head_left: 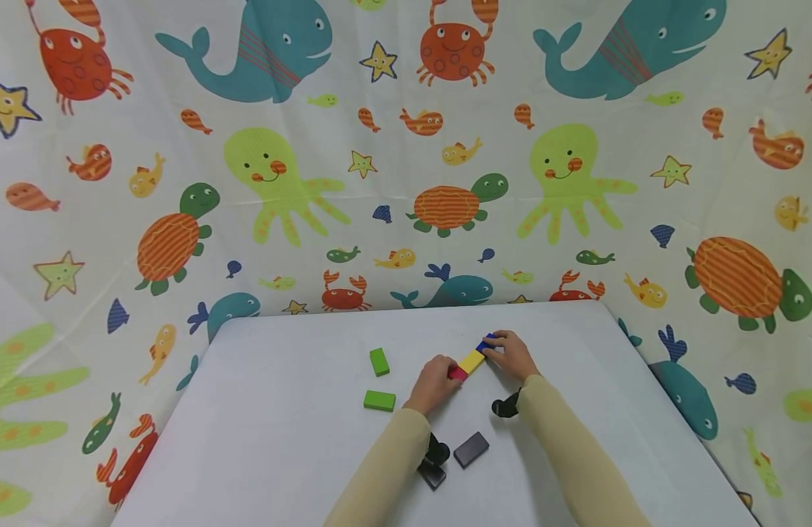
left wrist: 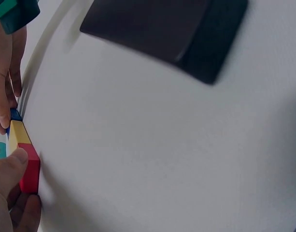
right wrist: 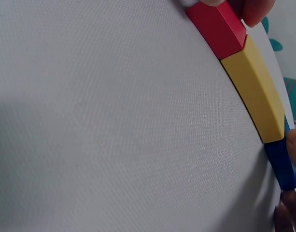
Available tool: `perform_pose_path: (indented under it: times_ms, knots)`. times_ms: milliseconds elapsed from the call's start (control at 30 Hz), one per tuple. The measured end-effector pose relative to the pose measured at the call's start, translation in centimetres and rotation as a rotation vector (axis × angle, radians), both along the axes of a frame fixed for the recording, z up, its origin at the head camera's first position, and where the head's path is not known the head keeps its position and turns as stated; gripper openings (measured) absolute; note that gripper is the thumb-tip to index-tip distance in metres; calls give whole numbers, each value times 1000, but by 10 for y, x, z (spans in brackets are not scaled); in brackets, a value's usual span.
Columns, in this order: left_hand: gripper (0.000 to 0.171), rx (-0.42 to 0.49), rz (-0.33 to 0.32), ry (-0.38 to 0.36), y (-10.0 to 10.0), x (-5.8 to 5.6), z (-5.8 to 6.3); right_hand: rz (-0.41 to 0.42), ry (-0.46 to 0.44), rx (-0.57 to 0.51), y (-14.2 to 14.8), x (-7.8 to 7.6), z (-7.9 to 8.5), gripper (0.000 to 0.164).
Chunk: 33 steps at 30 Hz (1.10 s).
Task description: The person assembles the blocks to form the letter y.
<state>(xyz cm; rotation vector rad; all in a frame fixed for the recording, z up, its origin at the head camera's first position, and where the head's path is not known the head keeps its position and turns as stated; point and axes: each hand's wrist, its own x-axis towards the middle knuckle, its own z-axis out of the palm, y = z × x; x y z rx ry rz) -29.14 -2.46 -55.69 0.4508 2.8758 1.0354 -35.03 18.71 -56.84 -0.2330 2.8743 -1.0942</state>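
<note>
A red block [head_left: 458, 373], a yellow block [head_left: 472, 361] and a blue block [head_left: 486, 342] lie end to end in one slanting row on the white table. My left hand [head_left: 434, 382] pinches the red block at the near end, its thumb on top in the left wrist view. At the far end my right hand [head_left: 513, 354] grips the blue block and partly covers it. The yellow block [right wrist: 256, 89] sits between them, untouched, its ends against the red block [right wrist: 219, 29] and the blue block [right wrist: 281, 162].
Two green blocks, one upper [head_left: 379, 361] and one lower [head_left: 380, 400], lie left of my hands. A dark grey block [head_left: 472, 449] rests between my forearms, with another dark block [head_left: 432, 474] beside my left sleeve. A sea-animal cloth [head_left: 380, 219] hangs behind the table [head_left: 274, 439].
</note>
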Motion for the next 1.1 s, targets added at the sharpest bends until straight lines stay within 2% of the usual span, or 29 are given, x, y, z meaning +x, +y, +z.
perform_pose_path:
  times_ms: [700, 900, 1100]
  knots:
    - [30, 4, 12, -16, 1, 0, 0, -22, 5, 8, -2, 2, 1, 42]
    - [29, 3, 6, 0, 0, 1, 1, -25, -6, 7, -2, 0, 0, 42]
    - [30, -3, 6, -7, 0, -2, -3, -23, 9, 7, -2, -1, -2, 42]
